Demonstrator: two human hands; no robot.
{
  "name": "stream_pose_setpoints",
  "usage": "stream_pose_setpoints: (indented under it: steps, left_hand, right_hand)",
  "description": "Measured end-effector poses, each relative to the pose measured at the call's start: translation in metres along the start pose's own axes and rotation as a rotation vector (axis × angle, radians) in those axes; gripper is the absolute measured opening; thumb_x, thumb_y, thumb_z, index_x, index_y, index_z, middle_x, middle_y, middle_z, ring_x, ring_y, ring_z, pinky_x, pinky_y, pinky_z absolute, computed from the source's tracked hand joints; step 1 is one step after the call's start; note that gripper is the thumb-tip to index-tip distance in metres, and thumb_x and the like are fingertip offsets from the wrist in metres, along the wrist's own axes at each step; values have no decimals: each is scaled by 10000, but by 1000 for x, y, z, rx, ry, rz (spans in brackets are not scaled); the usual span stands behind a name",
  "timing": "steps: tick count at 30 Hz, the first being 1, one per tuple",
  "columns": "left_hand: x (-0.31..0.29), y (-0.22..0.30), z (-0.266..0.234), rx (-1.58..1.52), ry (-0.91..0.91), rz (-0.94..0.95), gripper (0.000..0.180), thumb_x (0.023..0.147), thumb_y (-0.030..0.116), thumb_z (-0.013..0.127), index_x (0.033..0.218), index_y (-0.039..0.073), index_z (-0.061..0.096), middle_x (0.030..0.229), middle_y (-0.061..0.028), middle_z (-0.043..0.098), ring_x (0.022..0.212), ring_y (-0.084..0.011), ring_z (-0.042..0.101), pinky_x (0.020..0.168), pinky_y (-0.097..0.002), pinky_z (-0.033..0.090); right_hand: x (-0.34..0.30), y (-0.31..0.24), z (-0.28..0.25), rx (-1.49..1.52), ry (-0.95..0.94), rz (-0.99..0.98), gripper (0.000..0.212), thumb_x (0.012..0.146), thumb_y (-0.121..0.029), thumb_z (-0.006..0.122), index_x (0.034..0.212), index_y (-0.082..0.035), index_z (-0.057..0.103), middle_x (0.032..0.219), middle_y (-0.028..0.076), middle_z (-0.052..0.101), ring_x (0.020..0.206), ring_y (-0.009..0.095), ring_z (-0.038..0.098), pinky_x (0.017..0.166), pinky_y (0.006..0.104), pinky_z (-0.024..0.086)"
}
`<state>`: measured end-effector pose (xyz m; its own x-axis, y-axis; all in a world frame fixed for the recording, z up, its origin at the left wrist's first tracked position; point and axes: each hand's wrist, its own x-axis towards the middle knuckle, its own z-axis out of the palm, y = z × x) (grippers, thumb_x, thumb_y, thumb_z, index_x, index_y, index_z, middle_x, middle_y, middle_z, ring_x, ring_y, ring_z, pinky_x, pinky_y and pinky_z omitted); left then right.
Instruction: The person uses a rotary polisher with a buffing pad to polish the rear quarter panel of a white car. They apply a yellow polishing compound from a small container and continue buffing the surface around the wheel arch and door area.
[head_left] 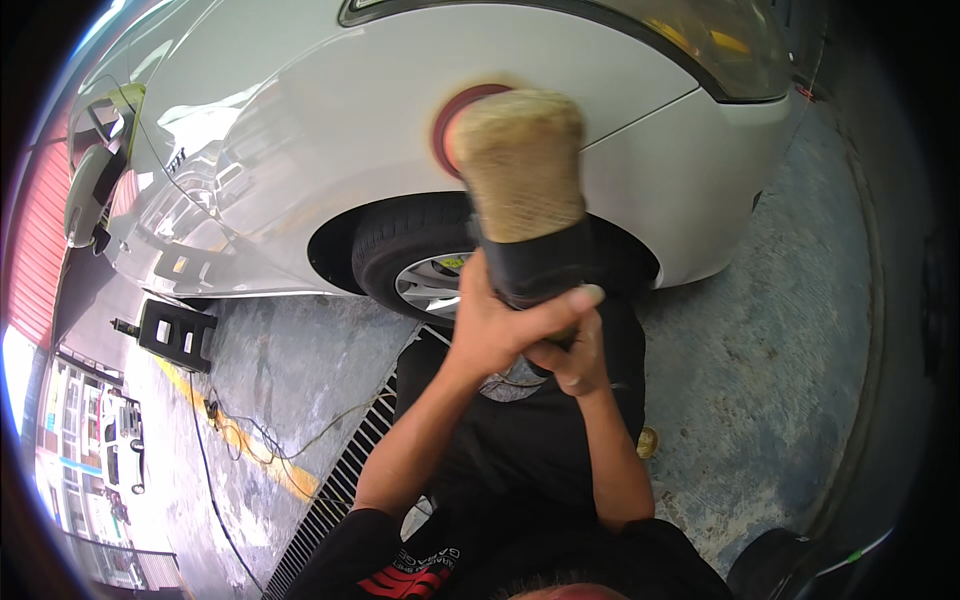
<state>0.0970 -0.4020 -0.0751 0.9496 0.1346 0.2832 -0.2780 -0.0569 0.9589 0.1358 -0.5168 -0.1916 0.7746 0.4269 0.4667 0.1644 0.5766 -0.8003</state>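
Note:
With both hands I hold a car polisher (528,190), its head wrapped in a worn tan cover and its body black. Its red-rimmed round pad (463,125) lies against the white car's front fender (300,110), above the wheel arch. Motion blurs the head and pad. My left hand (500,325) wraps the black body from the left, thumb across it. Just below, my right hand (578,358) is closed around the handle end, most of which is hidden by my fingers.
Below the fender is the front tyre (385,245). A black step stool (177,335) stands at the left, a dark bottle-like item on its side. Loose cables (265,440) cross the concrete floor near a slotted drain grate (335,475). A small round yellowish item (648,442) lies to the right.

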Motion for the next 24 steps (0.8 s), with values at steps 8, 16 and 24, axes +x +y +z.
stream_pose_setpoints:
  steps: [8, 16, 24]
  left_hand:
    - [-7, -11, -103, -216, 37, 202, 830, 832, 477, 824, 1373, -45, 472, 977, -178, 673, 897, -282, 703, 858, -397, 571]
    - [-6, -13, -98, -206, 37, 214, 850, 824, 456, 835, 1401, -52, 473, 994, -171, 682, 896, -265, 700, 853, -389, 569]
    - [20, 21, 18, 212, -180, 42, 748, 723, 399, 968, 1218, -69, 659, 1005, -144, 767, 931, -236, 757, 868, -371, 596]
  right_hand:
    - [46, 8, 89, -236, -48, -160, 760, 829, -519, 887, 1279, 26, 607, 1013, 220, 764, 941, 387, 782, 852, 429, 597]
    - [39, 9, 74, -150, -191, 23, 802, 894, -500, 828, 1416, 20, 510, 1273, 158, 678, 1235, 257, 646, 1058, 399, 482]
    - [-38, 72, -1, 126, 273, -247, 884, 1020, -642, 564, 1586, 8, 366, 1562, 149, 477, 1425, 262, 497, 1184, 414, 381]
